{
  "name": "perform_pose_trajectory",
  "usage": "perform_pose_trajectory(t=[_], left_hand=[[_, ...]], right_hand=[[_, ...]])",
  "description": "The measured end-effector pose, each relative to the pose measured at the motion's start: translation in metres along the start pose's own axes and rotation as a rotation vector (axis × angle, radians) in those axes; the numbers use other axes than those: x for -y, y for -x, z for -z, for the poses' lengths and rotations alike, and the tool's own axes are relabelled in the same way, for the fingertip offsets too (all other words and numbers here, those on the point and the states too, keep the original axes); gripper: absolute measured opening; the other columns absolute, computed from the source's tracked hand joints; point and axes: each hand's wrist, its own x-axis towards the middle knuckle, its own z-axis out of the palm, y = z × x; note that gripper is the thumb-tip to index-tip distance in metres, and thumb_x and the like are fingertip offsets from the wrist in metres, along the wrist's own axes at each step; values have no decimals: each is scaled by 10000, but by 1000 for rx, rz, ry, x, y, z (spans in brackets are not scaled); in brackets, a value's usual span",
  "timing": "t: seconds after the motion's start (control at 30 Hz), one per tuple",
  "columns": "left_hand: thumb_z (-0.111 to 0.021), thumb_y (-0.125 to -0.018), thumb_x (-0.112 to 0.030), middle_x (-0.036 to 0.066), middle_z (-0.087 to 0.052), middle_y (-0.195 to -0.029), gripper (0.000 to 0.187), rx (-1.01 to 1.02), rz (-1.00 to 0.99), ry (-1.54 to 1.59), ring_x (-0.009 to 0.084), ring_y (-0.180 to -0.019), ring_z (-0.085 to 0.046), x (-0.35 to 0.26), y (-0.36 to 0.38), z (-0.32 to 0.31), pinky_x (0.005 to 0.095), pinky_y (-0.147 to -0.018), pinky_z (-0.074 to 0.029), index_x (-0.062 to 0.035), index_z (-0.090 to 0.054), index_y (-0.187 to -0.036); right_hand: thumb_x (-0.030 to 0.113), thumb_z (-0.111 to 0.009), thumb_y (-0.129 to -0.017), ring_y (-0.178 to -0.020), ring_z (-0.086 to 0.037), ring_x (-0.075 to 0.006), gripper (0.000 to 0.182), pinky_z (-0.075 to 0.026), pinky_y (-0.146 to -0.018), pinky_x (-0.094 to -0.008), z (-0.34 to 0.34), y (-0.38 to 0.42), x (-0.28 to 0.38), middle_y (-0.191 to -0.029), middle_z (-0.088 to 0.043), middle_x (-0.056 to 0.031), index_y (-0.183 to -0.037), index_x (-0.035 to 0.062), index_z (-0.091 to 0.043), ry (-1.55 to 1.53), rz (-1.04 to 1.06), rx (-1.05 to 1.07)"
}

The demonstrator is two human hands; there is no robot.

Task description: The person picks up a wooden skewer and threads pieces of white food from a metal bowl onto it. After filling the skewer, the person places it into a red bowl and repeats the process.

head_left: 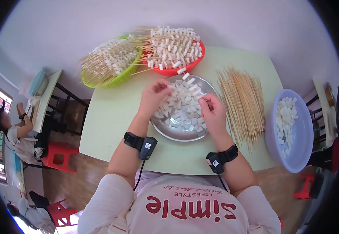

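My right hand (214, 114) pinches the near end of a skewer over the bowl. White chunks (191, 81) are threaded along this skewer, which points up and away toward the red basket. My left hand (154, 96) is closed at the bowl's left side, thumb and fingertips together on what looks like a small white chunk. Beneath both hands sits a round steel bowl (172, 134), holding many loose white chunks (183, 111) of the same kind.
Bare bamboo skewers (243, 105) lie in a heap right of the bowl. Beyond them, a lavender basin (303, 136) contains more chunks. Filled skewers pile up in a green basket (116, 81) and a red basket (197, 62) at the back. People sit at left by red stools (62, 154).
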Motion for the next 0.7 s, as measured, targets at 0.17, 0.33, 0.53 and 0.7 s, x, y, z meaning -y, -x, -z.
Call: perform_pose_trajectory(t=[0.17,0.33,0.53,0.7], left_hand=[[-610,-866,-35,65,-635,-918,212,-393,-139,354,131,-824,-613,11,-9,19,251,-761,-473,1,-574,-1071],[-588,-886,-57,89,-635,-957,208,-465,-205,261,162,-884,-625,15,-10,31,270,-804,-475,4,-564,-1084],[-634,-846,-79,74,-642,-860,213,-539,-166,75,147,-787,-662,-15,24,21,259,-726,-512,31,-614,-1028],[-637,-841,-48,71,-625,-819,154,-654,-267,163,134,-730,-641,-52,65,30,257,-669,-505,44,-603,-960]], right_hand=[[96,-625,-842,-455,-414,-84,87,-331,-454,-266,0,4,1,-524,-477,-41,-825,21,-584,368,135,145],[93,-622,-840,-491,-461,-117,82,-369,-482,-269,2,5,-2,-559,-504,-70,-852,16,-594,498,261,159],[99,-568,-904,-725,-510,-103,127,-430,-658,-251,42,-29,-56,-800,-574,-11,-958,-14,-587,393,259,25],[200,-547,-943,-588,-415,-80,224,-328,-499,-228,54,-76,-33,-674,-470,6,-1053,18,-617,319,187,-159]])
